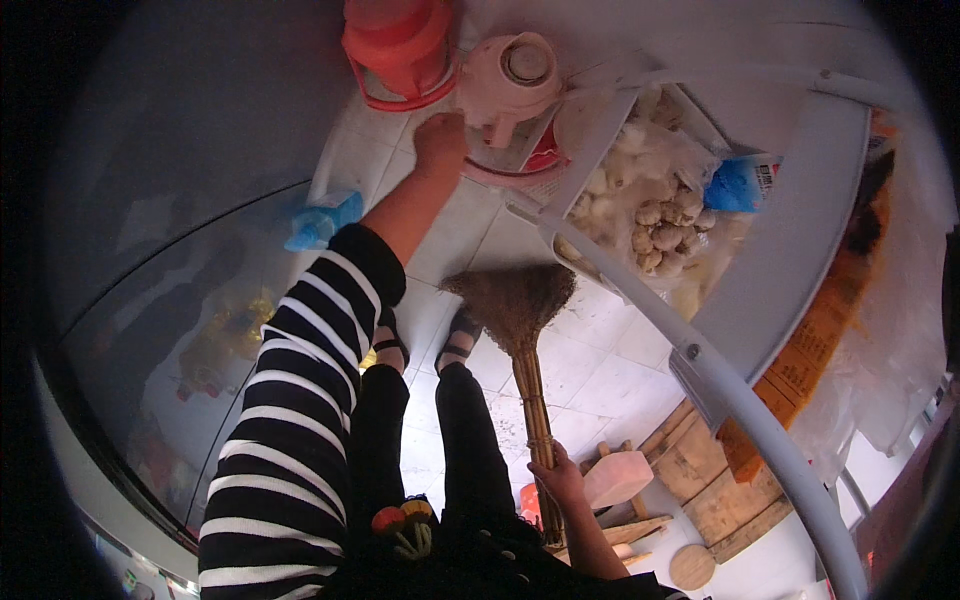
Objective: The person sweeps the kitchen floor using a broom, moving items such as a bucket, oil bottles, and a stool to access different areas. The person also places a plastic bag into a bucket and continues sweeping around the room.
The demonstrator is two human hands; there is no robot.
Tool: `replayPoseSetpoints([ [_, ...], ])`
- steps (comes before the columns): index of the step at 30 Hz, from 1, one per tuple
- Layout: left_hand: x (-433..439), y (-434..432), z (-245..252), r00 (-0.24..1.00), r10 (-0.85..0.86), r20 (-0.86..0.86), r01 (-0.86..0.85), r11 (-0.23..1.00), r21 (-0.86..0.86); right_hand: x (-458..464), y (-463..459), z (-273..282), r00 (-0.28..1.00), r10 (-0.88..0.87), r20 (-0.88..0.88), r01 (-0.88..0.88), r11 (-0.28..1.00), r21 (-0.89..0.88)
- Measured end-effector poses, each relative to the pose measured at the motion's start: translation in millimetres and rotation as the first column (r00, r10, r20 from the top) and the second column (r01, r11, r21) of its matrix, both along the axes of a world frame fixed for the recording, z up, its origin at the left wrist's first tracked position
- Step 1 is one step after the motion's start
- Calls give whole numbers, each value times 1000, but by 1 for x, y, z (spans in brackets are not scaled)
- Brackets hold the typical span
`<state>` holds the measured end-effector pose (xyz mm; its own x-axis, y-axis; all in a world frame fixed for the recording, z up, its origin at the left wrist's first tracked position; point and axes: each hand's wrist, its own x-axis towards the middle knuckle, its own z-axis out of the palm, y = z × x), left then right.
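Observation:
My right hand is wrapped around the bundled-stalk handle of a straw broom. The broom's brown fan-shaped head points away from me, above the tiled floor just past my feet. My left arm, in a black and white striped sleeve, reaches forward. At its end my left hand is closed beside a pink plastic vessel and near the rim of a pink basket. Its fingers are hidden, so whether it grips either one does not show. A red plastic container stands just beyond that hand.
To the right, a grey metal rack holds garlic bulbs in plastic bags. A blue bottle lies by the glossy panel on the left. Behind the rack's lower rail are a wooden board and a pink block-shaped object.

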<state>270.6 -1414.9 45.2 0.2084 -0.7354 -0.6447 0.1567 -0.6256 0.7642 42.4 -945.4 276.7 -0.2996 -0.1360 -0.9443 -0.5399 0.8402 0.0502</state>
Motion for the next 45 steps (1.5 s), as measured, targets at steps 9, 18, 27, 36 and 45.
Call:
replayPoseSetpoints([
  [9,14,-36,54,603,383,-700,-329,919,219,-7,13,-11,997,-41,58,41,999,1],
  [18,-31,-50,128,468,440,-766,-370,885,283,1,-26,23,997,13,78,-19,997,80],
  [27,18,56,189,548,522,-654,-392,851,351,-21,22,50,955,297,6,-297,955,-22],
  [36,112,203,273,538,592,-600,-427,805,412,-29,-26,32,665,746,-34,-747,663,-41],
  [45,176,283,336,559,729,-395,-551,682,480,3,-151,-15,560,819,-129,-812,511,-283],
])
